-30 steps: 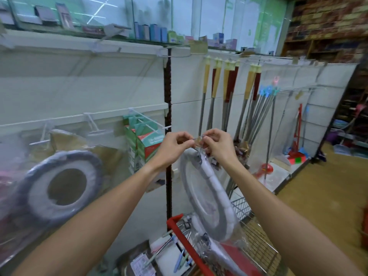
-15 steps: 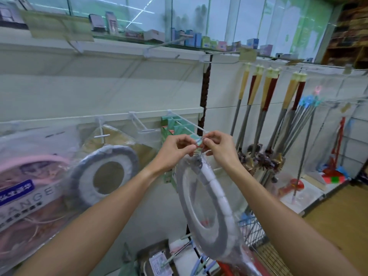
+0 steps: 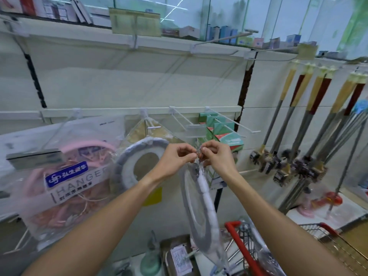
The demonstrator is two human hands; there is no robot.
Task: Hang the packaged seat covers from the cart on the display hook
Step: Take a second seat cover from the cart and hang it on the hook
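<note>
A grey-and-white ring-shaped seat cover in a clear plastic bag (image 3: 203, 206) hangs edge-on from my two hands. My left hand (image 3: 175, 158) and my right hand (image 3: 217, 156) both pinch the top of its bag, fingertips almost touching. Another packaged seat cover (image 3: 127, 166) hangs on a white display hook (image 3: 152, 127) to the left of my hands. An empty white double hook (image 3: 185, 120) juts out just above and behind my hands. The red-rimmed wire cart (image 3: 245, 250) stands below right, with more clear packaging in it.
A bag of pink hangers (image 3: 65, 176) hangs at the left. Green boxes (image 3: 225, 134) fill the hook behind my right hand. Long-handled brushes (image 3: 298, 120) hang on the right wall panel. Small packaged goods lie on the bottom shelf (image 3: 179, 257).
The view has swung left and closer to the shelf wall. The packaged seat cover has travelled with my hands toward the hooks, and both hands keep pinching the top of its bag.
</note>
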